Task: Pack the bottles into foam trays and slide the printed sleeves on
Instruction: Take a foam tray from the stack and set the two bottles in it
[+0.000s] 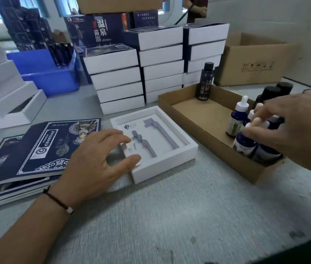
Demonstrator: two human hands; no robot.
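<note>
At far left white trays [8, 103] are stacked, with a blue bin [52, 73] behind them. Nearer lie flat printed sleeves [42, 147], piled on the counter [169, 216].

The left hand [93, 164] rests at the near-left corner of the foam tray [162, 161], its fingers [116, 135] loosely spread and laid over the rim, steadying it without clasping anything. The tray's two long cut-outs are empty and run away from the person, slanting a little left.

Behind it stand stacks of finished boxes [141, 73].

To the right sits a shallow carton [198, 128], and the bottles are in it: one tall dark bottle [206, 80] upright at its far corner, and the dropper bottles [236, 119] clustered upright at its right end. The right hand [293, 126] hovers over that cluster, fingers [261, 113] extended and parted, touching or just beside the dropper tops; blur hides whether any bottle is gripped.

The move turns on this: the droppers lie directly under the right hand's fingers, standing upright, while the tray's slots lie flat to their left, so each bottle would likely have to be tipped over and carried leftward. The right hand is plainly nearer.

A larger carton [255, 63] stands at far right. The counter is grey and textured; the room looks like a packing workshop.
</note>
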